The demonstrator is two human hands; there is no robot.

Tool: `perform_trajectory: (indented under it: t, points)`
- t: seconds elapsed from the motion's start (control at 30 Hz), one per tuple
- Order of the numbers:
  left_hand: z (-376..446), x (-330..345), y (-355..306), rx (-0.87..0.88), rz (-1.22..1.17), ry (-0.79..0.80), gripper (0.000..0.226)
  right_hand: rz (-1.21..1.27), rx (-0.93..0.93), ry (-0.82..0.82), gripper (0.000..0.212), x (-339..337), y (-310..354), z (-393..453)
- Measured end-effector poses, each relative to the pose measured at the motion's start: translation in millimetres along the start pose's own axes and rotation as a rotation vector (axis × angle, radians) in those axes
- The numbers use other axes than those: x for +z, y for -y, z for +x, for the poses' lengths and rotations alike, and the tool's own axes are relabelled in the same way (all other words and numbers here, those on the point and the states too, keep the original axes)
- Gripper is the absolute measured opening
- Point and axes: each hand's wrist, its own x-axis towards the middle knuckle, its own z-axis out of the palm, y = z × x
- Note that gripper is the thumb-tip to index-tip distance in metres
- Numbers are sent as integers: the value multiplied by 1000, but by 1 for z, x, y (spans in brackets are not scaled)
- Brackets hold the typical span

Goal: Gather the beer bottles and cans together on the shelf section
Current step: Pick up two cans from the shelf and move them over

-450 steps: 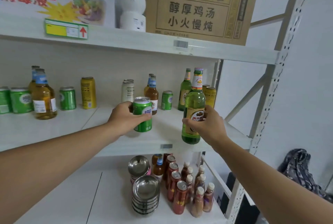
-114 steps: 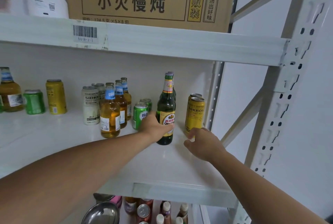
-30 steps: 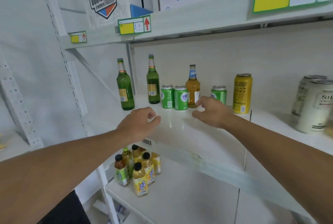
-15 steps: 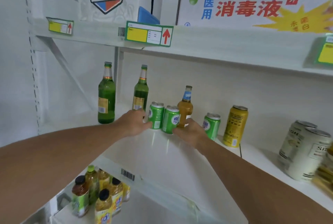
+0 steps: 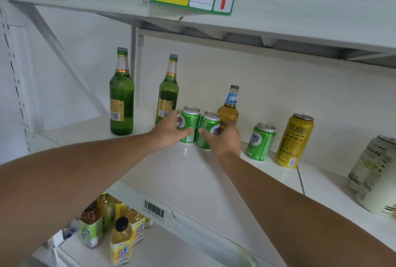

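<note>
Green cans (image 5: 189,124), yellow can (image 5: 294,140)

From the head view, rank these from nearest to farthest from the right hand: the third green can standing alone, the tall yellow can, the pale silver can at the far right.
Measured from the right hand:
1. Lone green aluminium can, just right of the hand.
2. Tall yellow aluminium can, further right.
3. Pale silver aluminium can, at the frame's right edge.
</note>
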Motion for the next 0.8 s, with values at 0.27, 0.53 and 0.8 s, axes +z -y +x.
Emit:
perform_trajectory:
  t: [0.27, 0.53, 0.8]
  points:
    - [1, -3, 5, -54, 11, 11, 44, -27, 75, -7, 36, 7, -4, 7]
    - [-1, -7, 26, -93, -13, -2, 70, 144, 158, 41, 50, 14, 3, -3]
    - [-19, -22, 27, -87, -51, 11, 73, 148, 133, 108, 69, 22, 13, -9]
